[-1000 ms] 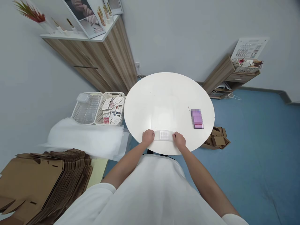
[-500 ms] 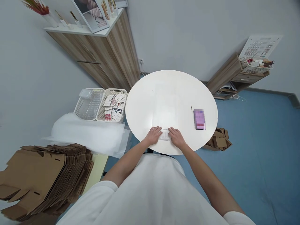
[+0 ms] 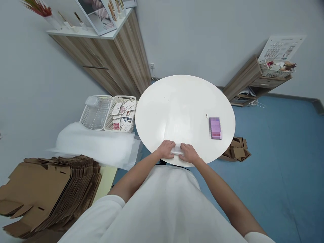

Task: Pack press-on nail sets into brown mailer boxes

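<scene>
Near the front edge of the round white table (image 3: 154,111), a small translucent white packet (image 3: 177,149) lies crosswise. My left hand (image 3: 166,149) grips its left end and my right hand (image 3: 188,153) its right end, fingers curled over it. What is inside the packet is hard to make out. A thin, see-through white sheet (image 3: 177,126) stretches away from it over the tabletop, its edges faint. To the right lies a purple, blurred-out rectangular object (image 3: 215,128).
Left of the table stand a basket of see-through plastic cases (image 3: 97,114) and a basket of printed cards (image 3: 123,116). Nearer are stacked translucent sheets (image 3: 93,141) and flat cardboard boxes (image 3: 50,189). Folded cardboard (image 3: 238,149) sits on the floor at right. A cabinet (image 3: 121,54) stands behind.
My hands have gone from lying flat across the packet to gripping its two ends, slightly closer to my body. The packet now looks narrower and more tightly wrapped.
</scene>
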{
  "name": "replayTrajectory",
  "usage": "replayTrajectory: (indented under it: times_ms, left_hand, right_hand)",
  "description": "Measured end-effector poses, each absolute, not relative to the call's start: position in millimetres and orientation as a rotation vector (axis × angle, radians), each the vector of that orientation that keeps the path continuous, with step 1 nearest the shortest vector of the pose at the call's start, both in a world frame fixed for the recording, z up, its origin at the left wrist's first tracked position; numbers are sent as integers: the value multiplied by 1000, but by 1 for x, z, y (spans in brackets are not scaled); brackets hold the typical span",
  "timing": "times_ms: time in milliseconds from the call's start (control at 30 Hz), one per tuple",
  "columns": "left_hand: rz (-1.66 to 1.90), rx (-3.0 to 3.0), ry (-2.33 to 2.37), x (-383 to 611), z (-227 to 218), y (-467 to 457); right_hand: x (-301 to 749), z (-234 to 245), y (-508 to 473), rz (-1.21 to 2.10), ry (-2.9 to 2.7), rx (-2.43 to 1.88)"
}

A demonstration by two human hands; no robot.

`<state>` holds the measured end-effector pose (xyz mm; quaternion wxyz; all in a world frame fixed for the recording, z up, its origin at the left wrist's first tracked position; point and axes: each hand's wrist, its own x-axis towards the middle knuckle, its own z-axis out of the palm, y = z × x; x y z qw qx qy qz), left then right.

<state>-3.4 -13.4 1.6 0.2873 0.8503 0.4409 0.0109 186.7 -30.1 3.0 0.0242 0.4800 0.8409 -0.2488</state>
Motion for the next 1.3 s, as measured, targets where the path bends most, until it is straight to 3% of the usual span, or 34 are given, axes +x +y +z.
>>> replayTrajectory:
  times_ms: [300, 867, 1133, 1300]
  left_hand:
    - [55, 1969, 1158, -9, 4, -11]
    - [109, 1768, 1496, -21, -13, 16]
    - [-20, 1725, 1670, -23, -19, 12]
    - [162, 1957, 1751, -19, -8, 6]
  right_hand:
    - [195, 19, -35, -1218, 2370, 1633]
    - [214, -11, -1, -1470, 2034, 2193]
    - [230, -26, -6, -1189, 1972, 2480]
    - [222, -19, -14, -697, 2259, 2500]
